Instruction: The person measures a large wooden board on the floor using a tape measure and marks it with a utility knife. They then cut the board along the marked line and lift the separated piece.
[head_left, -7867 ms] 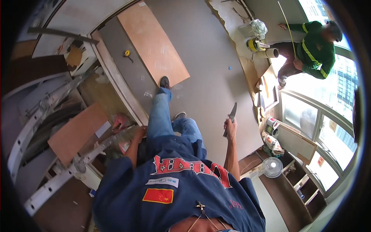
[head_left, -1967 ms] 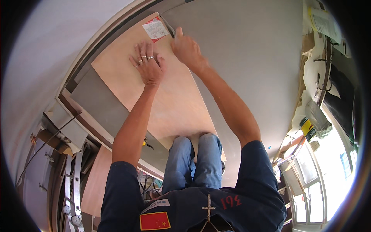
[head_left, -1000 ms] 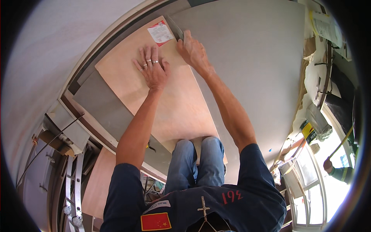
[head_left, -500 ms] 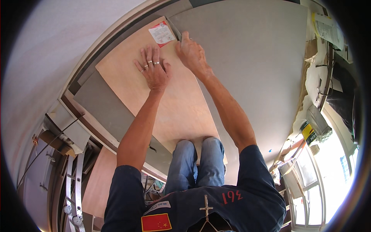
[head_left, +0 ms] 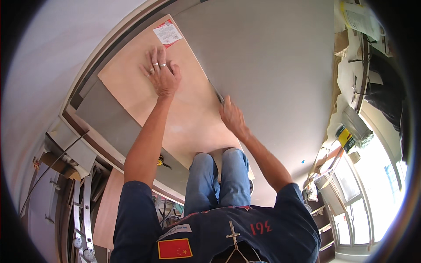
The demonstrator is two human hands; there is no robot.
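Note:
A long light-wood panel lies on a large grey sheet, with a red-and-white label near its far end. My left hand presses flat on the panel below the label, fingers spread, rings on some of them. At the panel's right long edge, my right hand is closed round a thin dark utility knife, mostly hidden in the grip. Its blade end points away from me along that edge. My knees rest at the panel's near end.
A yellow-and-black tape measure sits left of my knees. A thin dark rod and a metal ladder stand at lower left. Torn white material lines the sheet's right side, near a bag and bright windows.
My right hand has drawn the knife from the panel's far corner toward me, to about halfway along its right edge. My left hand stays on the panel. The whole view has shifted slightly.

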